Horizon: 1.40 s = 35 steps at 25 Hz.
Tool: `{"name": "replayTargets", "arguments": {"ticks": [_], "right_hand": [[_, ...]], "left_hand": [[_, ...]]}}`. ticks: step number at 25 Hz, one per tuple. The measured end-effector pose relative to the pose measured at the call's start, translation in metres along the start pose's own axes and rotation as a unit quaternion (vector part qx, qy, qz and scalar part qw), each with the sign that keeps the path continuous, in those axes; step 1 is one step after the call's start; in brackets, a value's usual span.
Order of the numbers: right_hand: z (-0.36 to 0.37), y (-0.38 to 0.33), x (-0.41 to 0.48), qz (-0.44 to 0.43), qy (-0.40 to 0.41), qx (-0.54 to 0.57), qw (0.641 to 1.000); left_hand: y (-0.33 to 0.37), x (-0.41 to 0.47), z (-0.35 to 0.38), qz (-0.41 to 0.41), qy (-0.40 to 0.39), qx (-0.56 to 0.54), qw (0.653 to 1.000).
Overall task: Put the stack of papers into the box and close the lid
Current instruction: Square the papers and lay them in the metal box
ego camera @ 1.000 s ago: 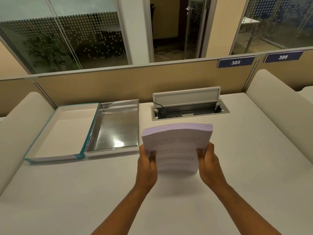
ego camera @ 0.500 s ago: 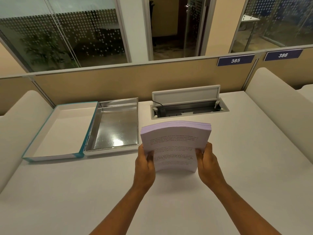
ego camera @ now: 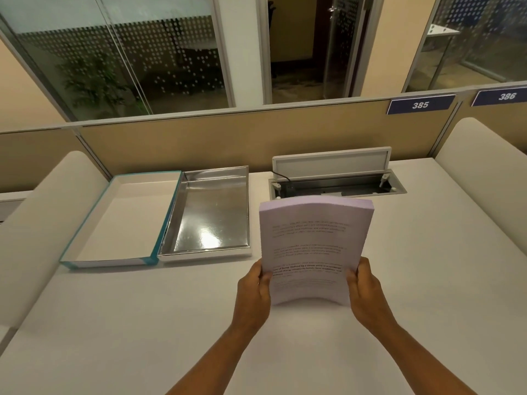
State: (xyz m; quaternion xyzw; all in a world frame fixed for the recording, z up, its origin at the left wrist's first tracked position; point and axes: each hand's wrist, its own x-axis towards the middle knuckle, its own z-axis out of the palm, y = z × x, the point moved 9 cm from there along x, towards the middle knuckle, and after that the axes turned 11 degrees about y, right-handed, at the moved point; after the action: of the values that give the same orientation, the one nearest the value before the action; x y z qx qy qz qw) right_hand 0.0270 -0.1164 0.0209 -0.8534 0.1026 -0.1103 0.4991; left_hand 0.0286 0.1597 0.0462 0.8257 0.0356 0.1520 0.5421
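Paper stack (ego camera: pixel 313 246), thick and bowed, is clamped by left hand (ego camera: pixel 253 289) and right hand (ego camera: pixel 366 289); foil-lined rectangular box (ego camera: pixel 208 215) lies open beside its lid (ego camera: pixel 119 220).

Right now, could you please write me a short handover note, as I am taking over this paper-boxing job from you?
Left hand: gripping the left edge of the stack of papers.
Right hand: gripping the stack's right edge.
The stack stands upright, slightly bowed, with its bottom edge on or just above the desk.
The open silver-lined box sits to the left, nothing in it; its teal-edged lid lies beside it, inside up.
Done: the stack is gathered in both hands.
Left: lay the stack in the box, then close the lid.
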Motion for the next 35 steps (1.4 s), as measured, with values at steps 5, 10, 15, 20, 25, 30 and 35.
{"name": "replayTargets", "arguments": {"ticks": [5, 10, 15, 20, 25, 30, 35], "right_hand": [[0.037, -0.015, 0.014, 0.018, -0.052, -0.012, 0.998], [0.108, -0.059, 0.037, 0.033, -0.106, -0.010, 0.994], [0.197, -0.108, 0.073, 0.093, -0.137, -0.024, 0.986], [0.267, -0.148, 0.119, 0.144, -0.144, -0.041, 0.978], [0.315, -0.151, 0.160, 0.172, -0.133, -0.100, 0.971], [0.338, -0.141, 0.177, 0.183, -0.124, -0.153, 0.963], [0.355, -0.128, 0.178, 0.165, -0.137, -0.213, 0.953]], "left_hand": [[-0.010, 0.031, -0.038, -0.020, -0.020, 0.006, 1.000], [-0.046, 0.080, -0.096, -0.120, -0.034, 0.034, 0.992], [-0.086, 0.150, -0.152, -0.202, -0.022, 0.098, 0.974], [-0.122, 0.232, -0.184, -0.249, -0.008, 0.134, 0.959], [-0.153, 0.277, -0.180, -0.293, -0.008, 0.157, 0.943], [-0.166, 0.292, -0.160, -0.260, -0.017, 0.205, 0.943], [-0.186, 0.289, -0.145, -0.241, -0.059, 0.240, 0.938]]}}
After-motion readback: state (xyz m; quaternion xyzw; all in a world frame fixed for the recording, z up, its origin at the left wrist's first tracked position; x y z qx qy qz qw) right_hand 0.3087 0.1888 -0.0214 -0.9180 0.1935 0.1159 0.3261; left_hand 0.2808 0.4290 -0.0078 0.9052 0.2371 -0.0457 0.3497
